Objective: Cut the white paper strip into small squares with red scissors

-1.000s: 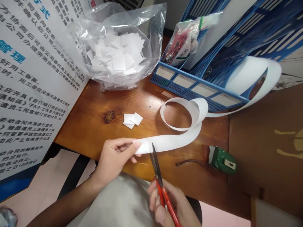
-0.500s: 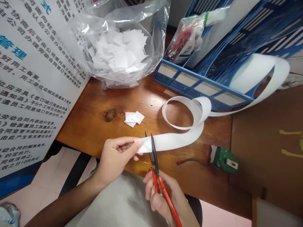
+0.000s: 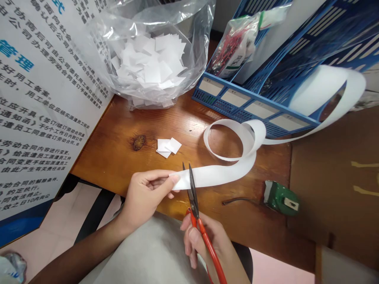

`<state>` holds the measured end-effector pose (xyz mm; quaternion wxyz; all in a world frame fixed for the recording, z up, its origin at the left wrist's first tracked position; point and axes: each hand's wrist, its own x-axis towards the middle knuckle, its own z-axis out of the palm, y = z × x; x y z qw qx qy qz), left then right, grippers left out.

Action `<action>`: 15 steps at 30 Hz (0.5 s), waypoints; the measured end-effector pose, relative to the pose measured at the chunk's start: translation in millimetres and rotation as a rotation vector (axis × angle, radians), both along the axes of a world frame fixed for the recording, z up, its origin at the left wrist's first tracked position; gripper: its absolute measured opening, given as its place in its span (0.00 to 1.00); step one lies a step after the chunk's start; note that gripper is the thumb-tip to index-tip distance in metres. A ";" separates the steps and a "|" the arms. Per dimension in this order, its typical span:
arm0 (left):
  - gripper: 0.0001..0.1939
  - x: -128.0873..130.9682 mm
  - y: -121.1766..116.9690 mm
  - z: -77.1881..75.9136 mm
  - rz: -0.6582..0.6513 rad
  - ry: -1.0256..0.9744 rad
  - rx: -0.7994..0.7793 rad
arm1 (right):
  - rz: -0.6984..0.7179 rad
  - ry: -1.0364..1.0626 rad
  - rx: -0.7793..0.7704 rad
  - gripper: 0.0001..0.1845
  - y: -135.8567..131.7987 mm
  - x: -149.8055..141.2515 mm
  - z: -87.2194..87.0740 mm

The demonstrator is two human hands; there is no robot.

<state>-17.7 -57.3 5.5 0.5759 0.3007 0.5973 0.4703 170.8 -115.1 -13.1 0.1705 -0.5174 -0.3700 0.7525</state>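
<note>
White and smooth, the strip (image 3: 217,175) is held crosswise above the wooden surface (image 3: 118,157), its long axis running from left to right before it is curved back into loops. Its free end is pinched by the left hand (image 3: 145,195), the thumb being pressed on top and the fingers curled beneath. Just to the right of that thumb, and apart from it, the strip is straddled by the scissors (image 3: 194,209): one blade is laid over the upward face, the other is passed underneath, and both tips are seen beyond the far edge. The blades are parted narrowly and set nearly square to the long axis. Their red handles are gripped by the right hand (image 3: 219,236), below and to the right of the left one (how far the handles are spread is partly hidden by the fingers). Beyond the left thumb, a few white squares (image 3: 168,146) are overlapped on the surface, while many white pieces (image 3: 154,65) are contained in a clear bag (image 3: 203,43) farther back. To the right, the rest of the strip is led toward a blue rack (image 3: 237,114); a green tape measure (image 3: 280,198) is placed well apart from both hands.
</note>
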 end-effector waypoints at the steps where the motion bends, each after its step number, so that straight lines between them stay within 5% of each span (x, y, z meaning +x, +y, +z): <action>1: 0.04 -0.1 -0.3 -0.1 0.000 0.001 -0.006 | 0.004 0.004 -0.010 0.29 0.0 0.1 0.0; 15: 0.08 -2.4 0.0 -3.0 -0.047 0.027 -0.068 | -0.020 -0.017 -0.113 0.34 -2.5 0.8 -8.0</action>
